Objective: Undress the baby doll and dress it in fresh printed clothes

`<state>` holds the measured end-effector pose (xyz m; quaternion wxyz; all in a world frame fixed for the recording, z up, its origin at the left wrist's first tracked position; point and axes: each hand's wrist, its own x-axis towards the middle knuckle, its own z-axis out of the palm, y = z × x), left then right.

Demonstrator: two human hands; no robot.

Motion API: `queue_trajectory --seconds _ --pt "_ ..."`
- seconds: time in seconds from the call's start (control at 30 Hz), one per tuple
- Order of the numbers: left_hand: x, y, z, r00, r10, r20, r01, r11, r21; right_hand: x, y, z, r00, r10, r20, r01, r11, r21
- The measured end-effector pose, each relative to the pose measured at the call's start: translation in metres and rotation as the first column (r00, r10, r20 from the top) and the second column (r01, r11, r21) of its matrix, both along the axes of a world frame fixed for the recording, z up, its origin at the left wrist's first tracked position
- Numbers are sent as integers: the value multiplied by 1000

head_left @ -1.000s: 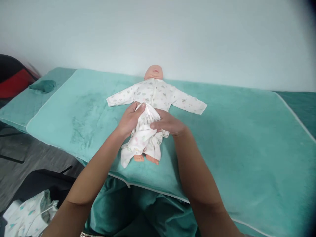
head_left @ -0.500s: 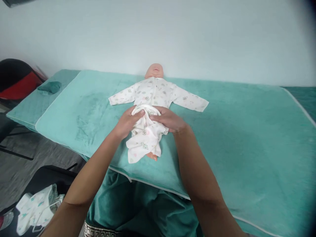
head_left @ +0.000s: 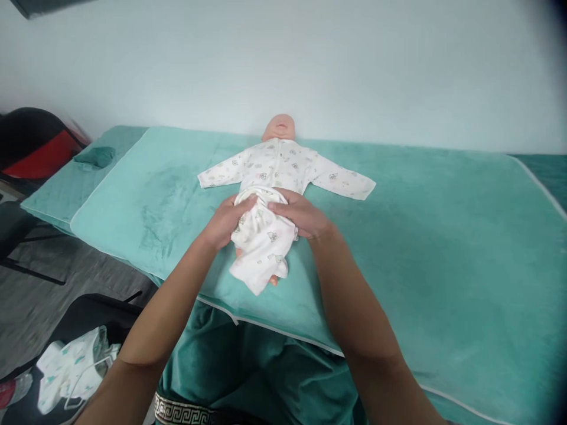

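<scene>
A baby doll (head_left: 280, 126) lies on its back, its head near the wall. It wears a white printed long-sleeved top (head_left: 279, 162) with the sleeves spread sideways. Over its lower body I hold a pair of white printed baby trousers (head_left: 266, 242), bunched at the waist. My left hand (head_left: 225, 219) grips the waistband's left side, thumb on top. My right hand (head_left: 303, 213) grips the right side likewise. Small parts of the doll's legs show beside and below the cloth; the rest is hidden behind it.
The doll rests on a green padded bed (head_left: 420, 254) set against the wall. A small green cushion (head_left: 95, 157) lies at its left end. At lower left, a black chair (head_left: 95, 310) holds folded white printed cloth (head_left: 73, 366) and a bottle (head_left: 18, 389).
The trousers' waistband has been spread a little wider between my hands, and the hanging cloth has shifted over the doll's legs. The view has moved slightly. Both hands keep their grip.
</scene>
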<state>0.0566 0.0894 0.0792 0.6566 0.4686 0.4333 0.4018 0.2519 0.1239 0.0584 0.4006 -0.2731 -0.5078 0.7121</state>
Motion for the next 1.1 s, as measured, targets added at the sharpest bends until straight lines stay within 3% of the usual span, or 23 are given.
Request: queue_trajectory --seconds 0.07,0.17,0.33,0.5,0.7,0.9,1.0,1.1 --pt "5 0 -4 988 127 86 -131 990 43 5 -1 2 985 148 93 -156 984 86" --pt "9 -8 -11 970 235 63 -239 970 50 11 -2 7 922 276 272 -331 926 184" --pt "12 -50 -14 943 332 24 -332 943 -2 5 -2 9 919 194 344 -293 919 263" --pt "28 -104 -6 843 516 152 -484 850 -205 -8 -8 11 853 80 515 -272 911 310" --pt "42 -150 -16 738 634 231 -538 760 -365 -10 -12 18 743 120 659 -379 887 265" --pt "39 -169 -29 666 723 186 -648 684 -336 -15 -13 18 680 111 724 -452 842 295" --pt "28 -170 -33 630 764 139 -710 640 -294 -19 -15 16 649 67 758 -446 840 308" --pt "14 -166 -43 638 767 71 -727 630 -273 -20 -16 15 627 63 776 -467 828 311"
